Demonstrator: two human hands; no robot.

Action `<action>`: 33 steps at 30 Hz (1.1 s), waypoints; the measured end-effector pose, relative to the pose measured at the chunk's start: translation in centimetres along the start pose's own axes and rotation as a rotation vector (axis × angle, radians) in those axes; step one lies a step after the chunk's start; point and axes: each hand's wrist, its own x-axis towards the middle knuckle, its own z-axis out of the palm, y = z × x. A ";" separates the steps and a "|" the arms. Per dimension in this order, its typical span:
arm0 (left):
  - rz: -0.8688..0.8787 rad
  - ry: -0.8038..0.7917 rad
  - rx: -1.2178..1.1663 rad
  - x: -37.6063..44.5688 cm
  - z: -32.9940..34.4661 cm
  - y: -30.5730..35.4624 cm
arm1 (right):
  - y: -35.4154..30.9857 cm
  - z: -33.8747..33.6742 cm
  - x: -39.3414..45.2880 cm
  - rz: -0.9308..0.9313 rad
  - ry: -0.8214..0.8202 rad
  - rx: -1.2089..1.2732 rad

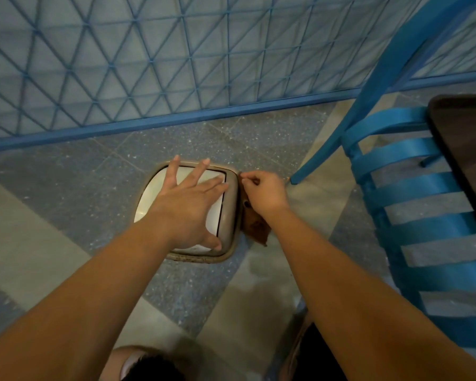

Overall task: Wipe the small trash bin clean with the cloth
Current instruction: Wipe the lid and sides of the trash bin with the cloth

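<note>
The small trash bin (229, 213) stands on the floor below me, seen from above: a beige rim around a white swing lid (154, 193). My left hand (188, 204) lies flat on the lid with fingers spread, pressing down. My right hand (264, 193) is closed around a brown cloth (257, 229) and holds it against the bin's right outer side. Most of the cloth hangs below the hand; the bin's walls are hidden from this angle.
A blue metal chair (396, 171) stands close on the right, one leg (296, 180) just beside my right hand. A dark tabletop (467, 149) sits at the right edge. A blue mesh fence (176, 64) runs behind the bin. My feet (138, 364) show at the bottom.
</note>
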 end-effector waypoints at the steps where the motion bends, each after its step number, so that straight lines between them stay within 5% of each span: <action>1: 0.000 0.005 -0.003 -0.1 0.1 0.1 | -0.1 -0.1 -0.1 -0.006 -0.006 -0.021; 14: 0.036 -0.019 0.023 0.2 -0.2 -0.1 | 2.4 1.2 -8.8 -0.059 -0.066 -0.127; 18: 0.025 -0.022 0.009 0.1 -0.1 0.0 | 3.1 0.7 -10.3 -0.040 -0.205 -0.184; 20: 0.017 -0.031 0.004 -0.1 -0.2 0.1 | 2.9 0.1 -9.8 0.099 -0.191 0.065; 24: 0.003 -0.023 -0.044 -1.0 0.3 0.4 | 2.5 -0.4 -8.2 0.458 0.088 0.798; 33: 0.004 0.039 -0.074 -1.6 2.5 0.5 | 2.5 5.2 -11.9 0.564 0.132 0.946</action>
